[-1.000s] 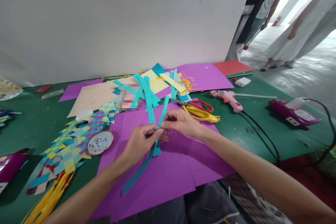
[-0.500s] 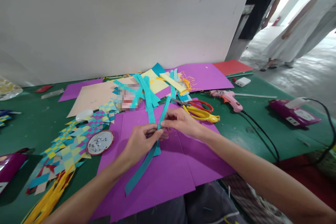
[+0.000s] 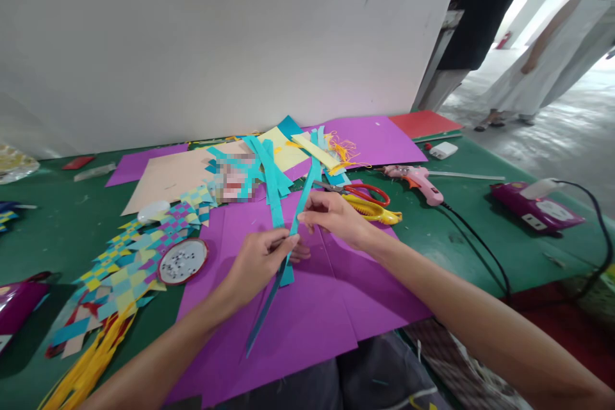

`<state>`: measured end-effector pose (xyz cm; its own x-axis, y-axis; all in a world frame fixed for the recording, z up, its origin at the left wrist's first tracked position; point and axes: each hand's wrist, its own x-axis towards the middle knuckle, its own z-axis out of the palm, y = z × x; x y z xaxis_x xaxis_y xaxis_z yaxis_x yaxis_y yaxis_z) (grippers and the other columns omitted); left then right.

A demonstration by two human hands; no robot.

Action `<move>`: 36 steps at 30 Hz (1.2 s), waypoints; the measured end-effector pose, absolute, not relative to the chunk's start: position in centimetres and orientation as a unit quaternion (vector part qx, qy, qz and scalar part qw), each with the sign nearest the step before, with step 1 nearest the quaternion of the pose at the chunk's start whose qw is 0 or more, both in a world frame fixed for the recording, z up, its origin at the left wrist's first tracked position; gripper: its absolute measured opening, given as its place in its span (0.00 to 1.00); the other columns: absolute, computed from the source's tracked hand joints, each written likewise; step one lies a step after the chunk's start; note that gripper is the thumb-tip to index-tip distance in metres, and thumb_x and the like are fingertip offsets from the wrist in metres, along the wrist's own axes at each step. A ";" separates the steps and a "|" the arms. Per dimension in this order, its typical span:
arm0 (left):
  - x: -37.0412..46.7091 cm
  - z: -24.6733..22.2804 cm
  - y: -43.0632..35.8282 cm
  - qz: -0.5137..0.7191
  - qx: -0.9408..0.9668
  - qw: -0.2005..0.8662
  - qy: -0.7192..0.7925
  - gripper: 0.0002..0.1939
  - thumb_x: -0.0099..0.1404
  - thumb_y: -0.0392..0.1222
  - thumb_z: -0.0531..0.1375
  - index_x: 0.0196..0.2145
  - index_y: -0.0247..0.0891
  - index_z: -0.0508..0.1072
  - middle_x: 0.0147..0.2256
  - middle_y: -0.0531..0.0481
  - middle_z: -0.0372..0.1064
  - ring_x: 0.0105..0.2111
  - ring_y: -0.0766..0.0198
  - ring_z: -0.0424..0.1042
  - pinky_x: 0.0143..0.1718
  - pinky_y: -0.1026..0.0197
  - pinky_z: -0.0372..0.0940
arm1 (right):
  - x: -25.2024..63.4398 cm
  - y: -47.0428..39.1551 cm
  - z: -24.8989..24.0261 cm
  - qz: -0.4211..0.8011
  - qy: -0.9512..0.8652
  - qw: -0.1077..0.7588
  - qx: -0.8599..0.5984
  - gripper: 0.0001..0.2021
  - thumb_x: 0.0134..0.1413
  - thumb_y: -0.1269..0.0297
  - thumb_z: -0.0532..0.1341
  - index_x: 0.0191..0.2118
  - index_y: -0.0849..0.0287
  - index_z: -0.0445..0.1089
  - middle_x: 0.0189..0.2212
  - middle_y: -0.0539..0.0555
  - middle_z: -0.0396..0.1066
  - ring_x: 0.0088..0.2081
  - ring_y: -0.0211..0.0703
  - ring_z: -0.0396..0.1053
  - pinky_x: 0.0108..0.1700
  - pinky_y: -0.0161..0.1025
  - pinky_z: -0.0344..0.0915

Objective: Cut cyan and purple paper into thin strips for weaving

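My left hand (image 3: 262, 261) is closed, its thumb and fingers pinching a long teal paper strip (image 3: 270, 311) near its middle. The strip slants from far right to near left above purple paper sheets (image 3: 307, 333). At the strip's upper half, my right hand (image 3: 334, 218) is closed, thumb and fingertips at its right edge. A second teal strip (image 3: 273, 195) passes under my left hand, which hides part of it. Scissors with red handles (image 3: 372, 192) and yellow-handled scissors (image 3: 375, 210) lie just beyond my right hand.
A pink glue gun (image 3: 418, 180) and a purple power strip (image 3: 533, 205) lie right, joined by cords. Left are woven paper pieces (image 3: 125, 262), yellow tassels (image 3: 91, 359) and a dish of small beads (image 3: 185, 259). A white panel (image 3: 216, 32) stands behind; people stand back right.
The right hand has slid slightly along the strip and opened out a little. The strip is straighter, its near end swung right and now edge-on. A person in dark clothing has moved into view.
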<state>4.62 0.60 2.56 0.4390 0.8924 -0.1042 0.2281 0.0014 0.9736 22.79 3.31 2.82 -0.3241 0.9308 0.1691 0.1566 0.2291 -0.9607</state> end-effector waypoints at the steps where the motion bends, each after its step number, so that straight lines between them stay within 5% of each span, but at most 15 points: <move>1: 4.6 2.6 0.6 0.299 0.637 0.562 0.435 0.12 0.63 0.46 0.58 0.26 0.36 0.69 0.29 0.48 0.78 0.31 0.55 0.79 0.36 0.56 0.74 | 22.8 3.3 2.8 0.474 -0.665 0.414 -0.402 0.09 0.50 0.68 0.60 0.22 0.61 0.63 0.19 0.45 0.62 0.23 0.32 0.59 0.27 0.32 0.54; 7: 4.3 2.5 0.7 0.296 0.623 0.583 0.429 0.11 0.62 0.46 0.59 0.31 0.34 0.73 0.31 0.46 0.79 0.32 0.54 0.79 0.38 0.55 0.73 | 22.5 3.1 2.6 0.515 -0.679 0.352 -0.387 0.09 0.51 0.64 0.60 0.24 0.61 0.64 0.20 0.46 0.63 0.23 0.32 0.59 0.25 0.32 0.54; 29: 4.6 3.1 0.3 0.282 0.621 0.603 0.413 0.11 0.64 0.45 0.57 0.28 0.35 0.69 0.32 0.46 0.78 0.34 0.55 0.78 0.40 0.55 0.73 | 22.6 3.3 2.4 0.535 -0.624 0.411 -0.395 0.12 0.49 0.63 0.62 0.21 0.61 0.63 0.18 0.46 0.62 0.20 0.31 0.58 0.24 0.32 0.53; 36: 4.6 3.0 0.3 0.285 0.594 0.631 0.410 0.11 0.63 0.46 0.57 0.32 0.34 0.72 0.34 0.44 0.78 0.35 0.54 0.78 0.40 0.53 0.72 | 22.8 3.1 2.7 0.523 -0.674 0.350 -0.387 0.09 0.48 0.63 0.63 0.24 0.62 0.66 0.20 0.46 0.63 0.23 0.31 0.57 0.24 0.32 0.52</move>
<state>4.63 0.34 2.97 0.5012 0.8465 -0.1793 0.1278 0.1325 0.9829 22.81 3.07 2.66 -0.4555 0.8877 0.0672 0.1552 0.1534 -0.9759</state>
